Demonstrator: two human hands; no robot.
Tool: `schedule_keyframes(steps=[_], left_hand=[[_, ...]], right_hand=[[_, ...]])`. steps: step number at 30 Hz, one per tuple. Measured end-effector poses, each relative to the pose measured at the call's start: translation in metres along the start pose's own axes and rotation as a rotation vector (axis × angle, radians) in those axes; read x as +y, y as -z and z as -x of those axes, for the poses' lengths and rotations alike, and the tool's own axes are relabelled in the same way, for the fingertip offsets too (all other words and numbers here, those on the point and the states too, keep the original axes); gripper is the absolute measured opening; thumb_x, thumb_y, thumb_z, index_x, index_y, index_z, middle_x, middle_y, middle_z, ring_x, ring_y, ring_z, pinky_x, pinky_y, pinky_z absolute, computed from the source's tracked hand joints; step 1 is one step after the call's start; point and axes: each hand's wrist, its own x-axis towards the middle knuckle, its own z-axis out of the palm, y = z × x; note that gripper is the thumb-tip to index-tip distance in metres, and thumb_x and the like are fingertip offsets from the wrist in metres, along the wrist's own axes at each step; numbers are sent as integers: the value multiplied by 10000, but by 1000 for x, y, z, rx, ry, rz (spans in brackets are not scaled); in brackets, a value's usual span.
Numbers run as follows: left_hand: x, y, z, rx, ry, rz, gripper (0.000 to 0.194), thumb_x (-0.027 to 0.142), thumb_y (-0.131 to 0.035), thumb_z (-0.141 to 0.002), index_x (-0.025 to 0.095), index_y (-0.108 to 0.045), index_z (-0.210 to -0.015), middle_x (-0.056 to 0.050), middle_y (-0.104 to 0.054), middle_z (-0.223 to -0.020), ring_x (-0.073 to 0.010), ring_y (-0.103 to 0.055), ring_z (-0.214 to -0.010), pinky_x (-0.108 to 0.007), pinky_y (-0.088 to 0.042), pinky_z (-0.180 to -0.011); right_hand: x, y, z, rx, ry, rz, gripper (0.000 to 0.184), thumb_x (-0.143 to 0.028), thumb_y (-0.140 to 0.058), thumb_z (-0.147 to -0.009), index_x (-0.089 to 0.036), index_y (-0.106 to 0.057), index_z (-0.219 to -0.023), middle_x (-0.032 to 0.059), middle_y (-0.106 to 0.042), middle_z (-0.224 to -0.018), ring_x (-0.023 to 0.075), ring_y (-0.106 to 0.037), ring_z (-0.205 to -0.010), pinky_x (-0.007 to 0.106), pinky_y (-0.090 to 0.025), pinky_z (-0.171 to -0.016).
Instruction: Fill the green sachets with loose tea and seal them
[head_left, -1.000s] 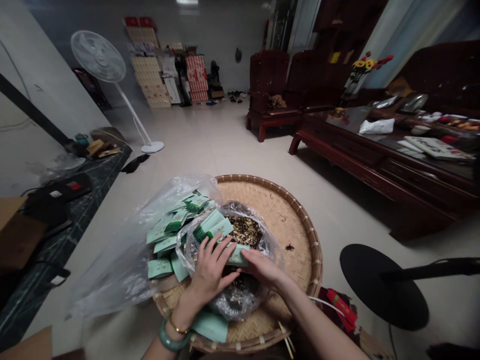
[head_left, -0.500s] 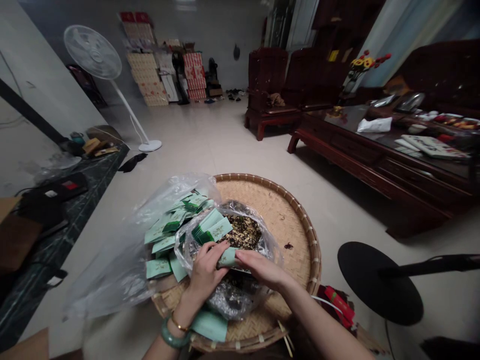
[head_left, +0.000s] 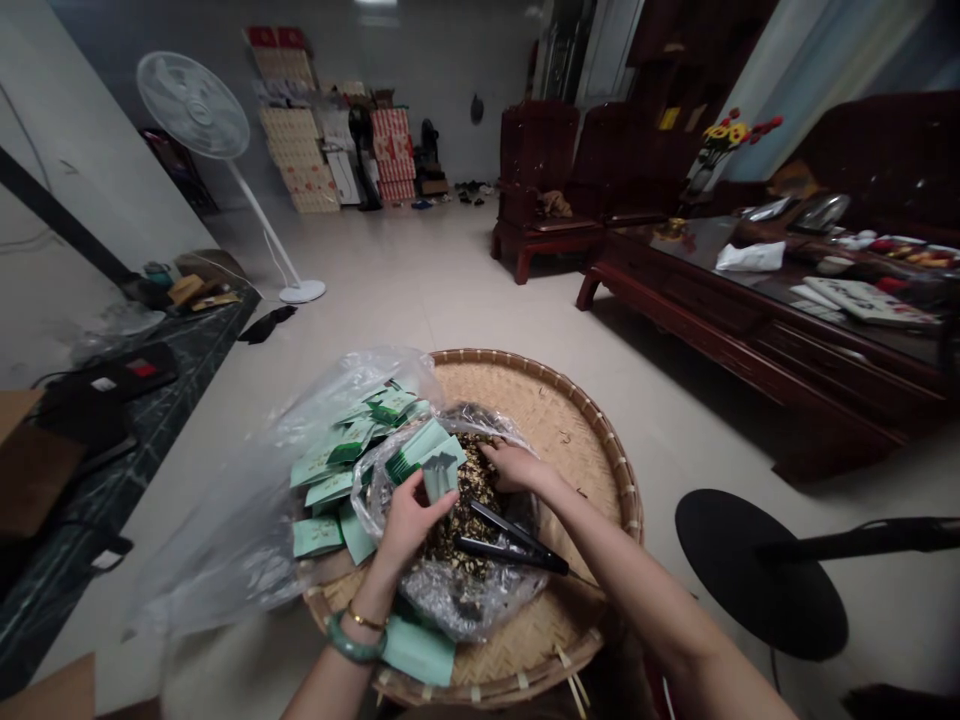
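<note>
My left hand (head_left: 412, 515) grips a small pale green packet (head_left: 441, 474) upright, its mouth spread at the top. My right hand (head_left: 514, 465) reaches into a clear plastic bag (head_left: 450, 610) of dried dark leaves and pale flakes (head_left: 471, 550). Its fingers are a little apart, with the tips among the leaves. A black clamp-like tool, similar to a hair straightener (head_left: 525, 555), lies across the bag with its two arms apart. A stack of green packets (head_left: 420, 440) leans on the bag's far left edge. Everything rests on a round woven bamboo tray (head_left: 622, 460).
More green packets (head_left: 330, 485) are heaped on a large clear plastic sheet (head_left: 232, 540) at left. One flat green packet (head_left: 420, 650) lies near the tray's front. A black round stand base (head_left: 757, 570) is at right, a wooden low table (head_left: 720, 290) beyond, a white fan (head_left: 195, 105) at far left.
My right hand has left the packet and the black tool, moving up into the dried leaves. The tool now lies on the bag. My left hand has tipped the packet upright with its mouth apart.
</note>
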Motion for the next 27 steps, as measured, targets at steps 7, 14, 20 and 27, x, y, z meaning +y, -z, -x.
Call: schedule_keyframes(steps=[7, 14, 20, 27], left_hand=[[13, 0, -25, 91, 25, 143, 464, 392, -780, -593, 116, -673, -950, -104, -742, -950, -258, -683, -870, -391, -504, -854], [11, 9, -44, 227, -101, 189, 455, 378, -778, -618, 131, -667, -983, -97, -733, -988, -239, -671, -906, -359, -494, -866], [9, 8, -39, 251, -117, 201, 461, 372, -777, -613, 125, -668, -986, -98, -734, -985, -245, -672, -908, -372, -491, -878], [9, 12, -23, 197, -108, 131, 457, 403, -751, -639, 119, -668, -988, -116, -725, -1026, -261, -666, -952, -392, -485, -906]], right_hand=[[-6, 7, -12, -133, 51, 54, 918, -193, -789, -506, -209, -469, -1366, 164, -516, -1321, 352, -535, -1159, 401, -430, -936], [-14, 6, -10, -124, 201, -30, 924, -279, -764, -622, -205, -350, -1444, 134, -467, -1372, 299, -471, -1236, 365, -366, -1014], [-27, -12, -16, -65, 141, -50, 1092, -445, -847, -473, -198, -369, -1424, 168, -440, -1365, 367, -445, -1235, 420, -369, -993], [-25, -9, -19, 71, 84, -98, 634, -225, -767, -582, -174, -580, -1185, 102, -615, -1138, 287, -582, -1026, 372, -440, -873]])
